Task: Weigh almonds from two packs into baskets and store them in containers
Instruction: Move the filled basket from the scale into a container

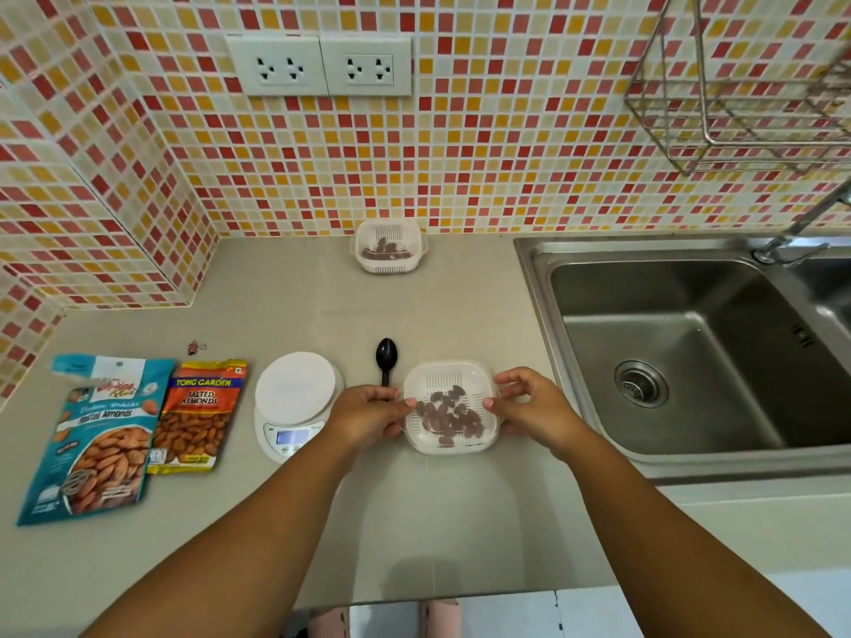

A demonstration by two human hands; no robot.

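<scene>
Just below the middle of the frame, a white slotted plastic basket (451, 407) sits on the beige countertop (230, 522), held between the person's two hands. The left hand (368, 414) grips its left rim with curled fingers, and the right hand (529, 407) pinches the right rim, so the basket lies directly between them. Inside it is a loose scatter of brown almonds (449, 414).

Just left of the left hand stands a white round-topped digital kitchen scale (294, 402), its platform bare. A black plastic spoon (386, 361) lies between the scale and the basket, bowl pointing up the frame, its handle running under the left hand's fingers.

At lower left lie two almond packs side by side, touching: a teal roasted-almond pouch (96, 444) and an orange salted-almond packet (198, 416). A small pink binder clip (197, 347) lies above them.

At upper centre, against the mosaic-tiled wall (460, 154), sits a second white basket within a clear container (389, 246), holding a few almonds. A steel sink (690, 352) fills the right side.
</scene>
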